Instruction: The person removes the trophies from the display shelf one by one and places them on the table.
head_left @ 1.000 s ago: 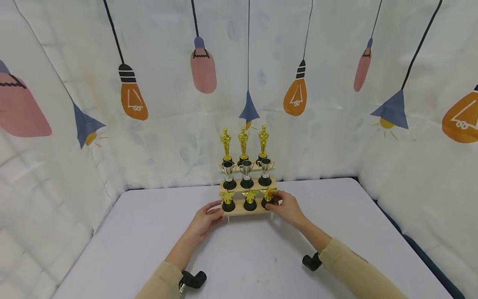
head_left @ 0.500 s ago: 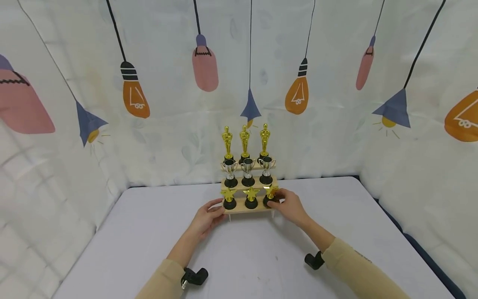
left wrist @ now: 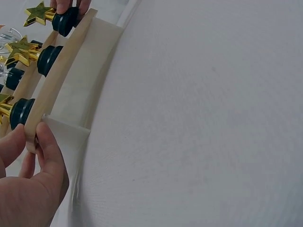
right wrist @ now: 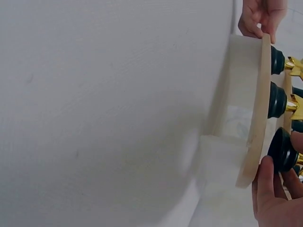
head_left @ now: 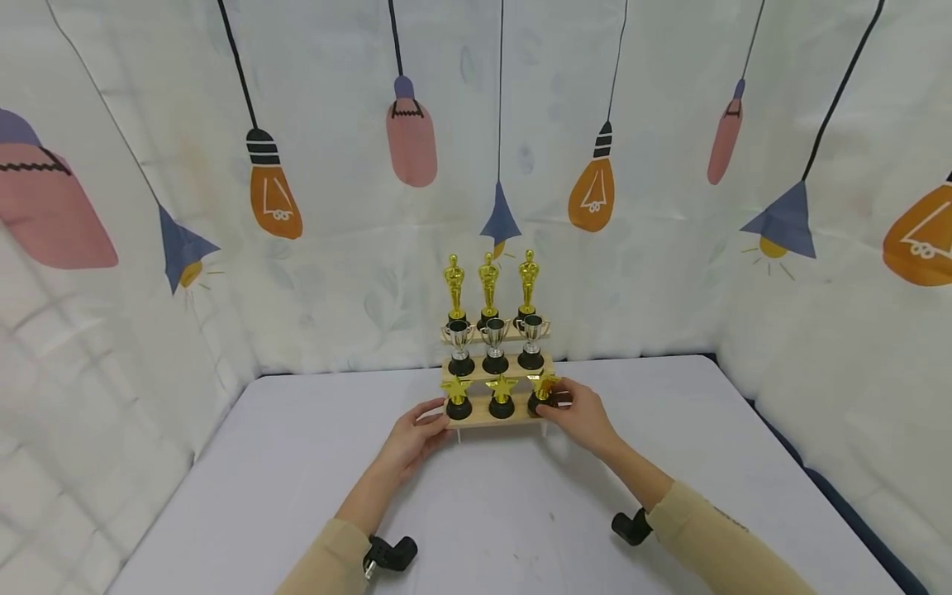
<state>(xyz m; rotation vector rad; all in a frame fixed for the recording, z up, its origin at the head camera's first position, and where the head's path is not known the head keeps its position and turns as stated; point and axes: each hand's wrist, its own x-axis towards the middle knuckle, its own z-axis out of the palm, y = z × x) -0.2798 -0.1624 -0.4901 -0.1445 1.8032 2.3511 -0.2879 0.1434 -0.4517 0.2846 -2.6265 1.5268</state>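
Note:
A three-tier wooden display stand holds gold figure trophies on top, silver cup trophies in the middle and gold star trophies at the bottom. My left hand pinches the left end of the bottom board, thumb above and fingers below, as the left wrist view shows. With my right hand I grip the black base of the rightmost star trophy. That base is tilted, its dark underside partly showing beside the board in the right wrist view. Part of its star is hidden.
The stand rests on white side supports on a white-covered table, near its back edge. Behind hangs a white curtain printed with lamps. Black wrist cameras sit below both hands.
My right hand and the rightmost star trophy have shifted slightly right relative to the other trophies. My left hand keeps its hold on the board. The head view has moved a little.

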